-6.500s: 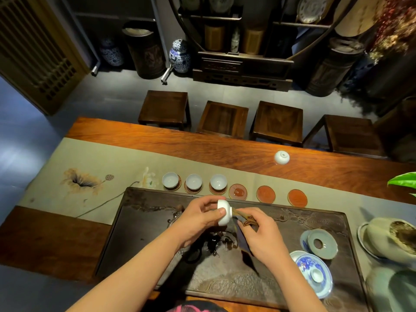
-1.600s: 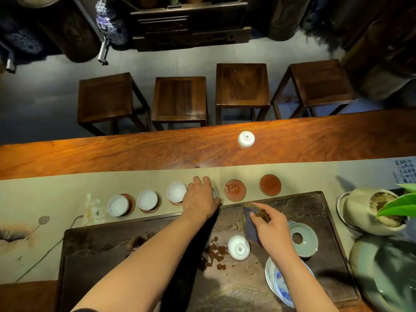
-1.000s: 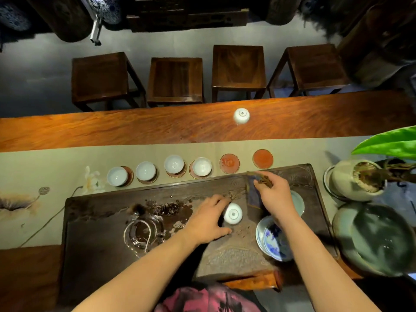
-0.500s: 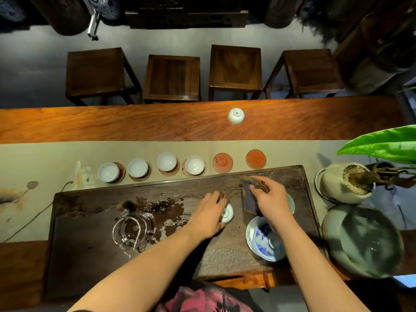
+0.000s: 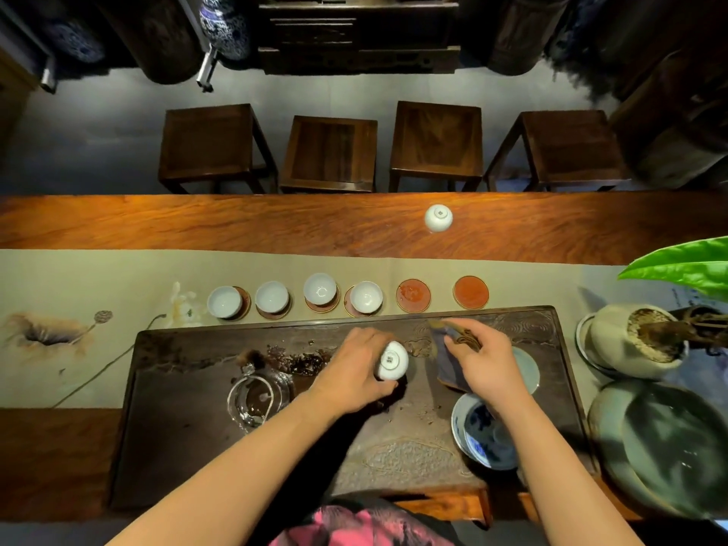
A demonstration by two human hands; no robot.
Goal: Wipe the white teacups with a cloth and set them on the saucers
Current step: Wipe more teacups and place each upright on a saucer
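My left hand (image 5: 356, 368) grips an upside-down white teacup (image 5: 391, 360) just above the dark tea tray (image 5: 177, 447), its marked base facing up. My right hand (image 5: 482, 358) holds a dark blue cloth (image 5: 447, 358) beside the cup, a short gap apart. Beyond the tray, several white teacups (image 5: 321, 289) sit upright on red saucers in a row. Two bare red saucers (image 5: 413, 295) (image 5: 470, 292) lie at the right end of that row. Another white teacup (image 5: 438, 217) stands upside down on the far wooden table.
A glass pitcher (image 5: 256, 396) and wet tea leaves (image 5: 295, 358) lie on the tray's left half. A blue-and-white bowl (image 5: 478, 431) and a celadon lid (image 5: 526, 368) sit under my right forearm. A potted plant (image 5: 638, 340) and a large green basin (image 5: 665, 443) stand at right. Stools line the far side.
My left hand set a fourth cup on its saucer, drew back to the tray, closed on the upside-down cup and has now lifted and tilted it. My right hand kept hold of the cloth.
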